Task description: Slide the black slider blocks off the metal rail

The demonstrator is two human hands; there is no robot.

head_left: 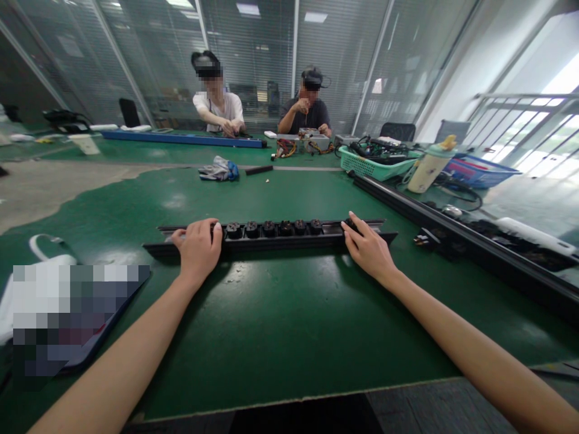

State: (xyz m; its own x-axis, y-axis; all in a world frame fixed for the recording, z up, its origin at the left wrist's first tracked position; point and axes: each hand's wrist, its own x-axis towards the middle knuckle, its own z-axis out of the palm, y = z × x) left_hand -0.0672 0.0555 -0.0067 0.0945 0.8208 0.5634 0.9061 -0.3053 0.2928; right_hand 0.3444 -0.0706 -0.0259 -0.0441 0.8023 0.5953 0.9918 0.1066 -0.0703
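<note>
A long black power strip casing lies crosswise in front of me on the green table. Several round black socket modules sit in a row along its open channel. My left hand is closed over the left part of the casing, its fingertips beside the end of the row and hiding what is under them. At the right part, my right hand has its fingers bent around a dark socket module, partly hidden. A stretch of bare channel lies between that module and the row.
A long black rail runs along the right, near a green basket of cables and a cream bottle. Gloves and a short black bar lie farther back. Two people sit across the table beyond a blue bar.
</note>
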